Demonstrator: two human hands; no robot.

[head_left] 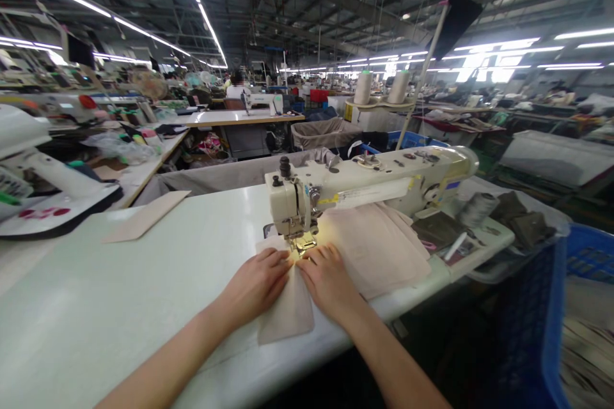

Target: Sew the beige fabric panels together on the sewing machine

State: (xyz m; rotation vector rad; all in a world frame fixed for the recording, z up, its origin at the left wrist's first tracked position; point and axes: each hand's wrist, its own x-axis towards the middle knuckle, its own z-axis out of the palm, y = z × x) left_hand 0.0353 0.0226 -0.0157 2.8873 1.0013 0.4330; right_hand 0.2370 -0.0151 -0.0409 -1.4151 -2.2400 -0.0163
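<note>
Now, the left hand (254, 282) and right hand (329, 280) lie spread, palms down, fingertips nearly meeting, pressing a beige cloth piece (286, 313) onto the white desk (96, 313). Its far end reaches the presser foot (303, 243) of the sewing machine (345, 188). A cloth pile (377, 249) sits just beside the right hand. A thread cone (477, 209) stands near the desk's right edge, and another beige panel (146, 216) lies by the far left edge.

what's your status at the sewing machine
Left hand and right hand flat on beige fabric piece. Fabric top edge at presser foot. Folded fabric stack alongside, to the right.
</note>
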